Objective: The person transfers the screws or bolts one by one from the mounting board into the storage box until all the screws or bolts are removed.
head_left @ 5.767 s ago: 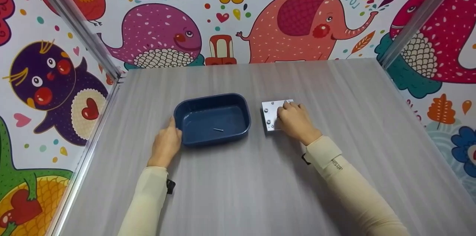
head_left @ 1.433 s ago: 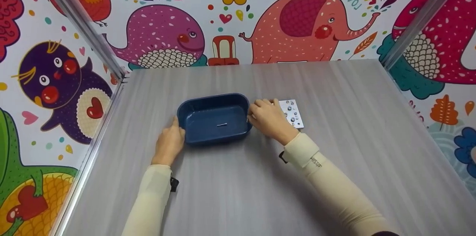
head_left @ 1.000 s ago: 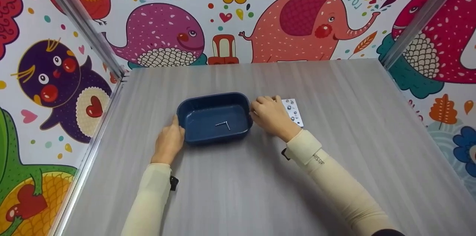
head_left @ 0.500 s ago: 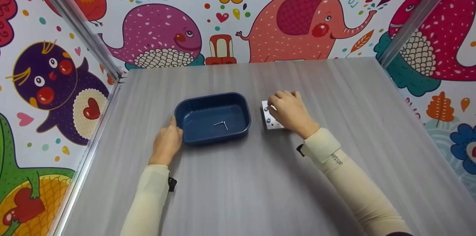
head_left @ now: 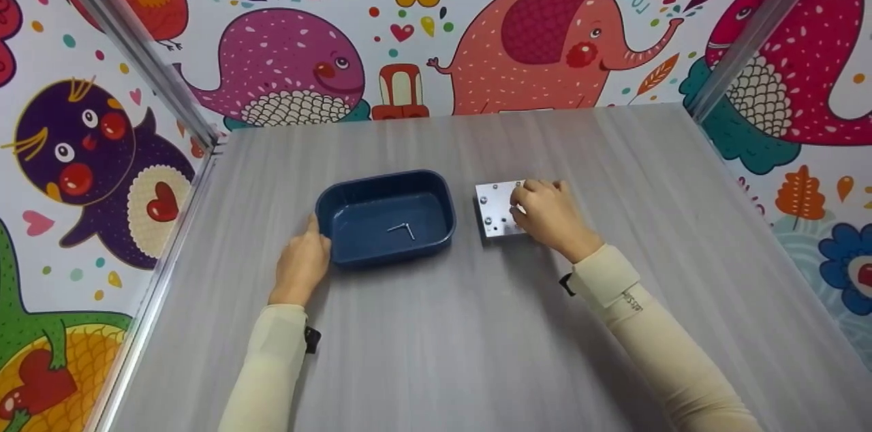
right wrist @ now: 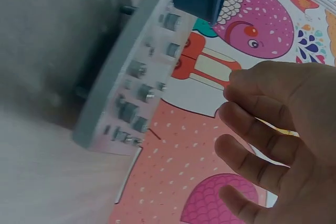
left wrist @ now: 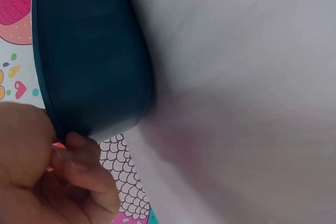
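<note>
My left hand (head_left: pixel 302 265) pinches the left end of a dark blue plastic bin (head_left: pixel 361 233); in the left wrist view thumb and fingers close on its rim. Two small silver screws (head_left: pixel 410 232) lie on the bin's floor, their ends meeting at an angle. To the right is a silver metal plate (head_left: pixel 496 206), studded with bolts and holes. Over its right part hovers my right hand (head_left: pixel 552 217), hiding that side from the head view. The right wrist view shows those fingers loosely bent, spread apart, holding nothing, off the plate's bolt heads (right wrist: pixel 138 69).
Plate and bin stand on a grey wood-grain table (head_left: pixel 409 336) with a gap between them. Printed cartoon panels (head_left: pixel 402 30) wall the back and sides, with metal posts (head_left: pixel 129 43) at the corners. In the right wrist view, short legs show under the plate.
A second screw has dropped into the bin beside the first. My right hand has moved from the bin's right rim back over the plate. My left hand has stayed at the bin.
</note>
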A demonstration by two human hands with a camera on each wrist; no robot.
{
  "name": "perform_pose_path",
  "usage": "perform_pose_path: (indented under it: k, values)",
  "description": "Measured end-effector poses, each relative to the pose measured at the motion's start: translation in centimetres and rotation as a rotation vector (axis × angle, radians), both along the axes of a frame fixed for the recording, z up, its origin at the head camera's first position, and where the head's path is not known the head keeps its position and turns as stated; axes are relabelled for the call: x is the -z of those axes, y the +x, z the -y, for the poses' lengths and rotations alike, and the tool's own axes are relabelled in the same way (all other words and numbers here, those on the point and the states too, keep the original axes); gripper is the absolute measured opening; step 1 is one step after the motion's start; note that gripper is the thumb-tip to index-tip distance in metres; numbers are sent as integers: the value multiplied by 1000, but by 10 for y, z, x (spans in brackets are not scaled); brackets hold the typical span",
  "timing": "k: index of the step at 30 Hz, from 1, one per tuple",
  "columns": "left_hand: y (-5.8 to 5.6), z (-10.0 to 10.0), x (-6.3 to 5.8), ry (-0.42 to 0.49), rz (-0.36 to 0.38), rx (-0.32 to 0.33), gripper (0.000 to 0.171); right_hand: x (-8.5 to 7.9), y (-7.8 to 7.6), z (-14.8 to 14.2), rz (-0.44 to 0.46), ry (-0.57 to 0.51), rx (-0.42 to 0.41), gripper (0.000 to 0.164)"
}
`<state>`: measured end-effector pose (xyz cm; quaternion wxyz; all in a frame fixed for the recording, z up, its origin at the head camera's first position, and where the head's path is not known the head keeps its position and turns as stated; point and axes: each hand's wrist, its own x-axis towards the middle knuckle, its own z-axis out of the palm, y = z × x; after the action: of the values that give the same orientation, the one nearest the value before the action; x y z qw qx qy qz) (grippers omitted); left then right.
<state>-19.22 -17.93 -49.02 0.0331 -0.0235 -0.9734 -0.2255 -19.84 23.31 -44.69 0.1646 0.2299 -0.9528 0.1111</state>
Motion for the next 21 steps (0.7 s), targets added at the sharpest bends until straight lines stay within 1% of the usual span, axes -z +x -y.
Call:
perform_pose_path:
  k: [7, 12, 15, 21]
  values:
    - [0, 1, 0, 6, -1, 4, 55, 20, 0, -5, 95, 24, 45, 11]
    - [0, 1, 1, 11, -14, 6, 55, 31, 1, -7, 146, 30, 64, 5]
    - [1, 1, 1, 11, -18, 5, 54, 34, 1, -6, 154, 30, 68, 5]
    - [0, 1, 1, 11, -3, 3, 54, 35, 1, -6, 144, 32, 79, 5]
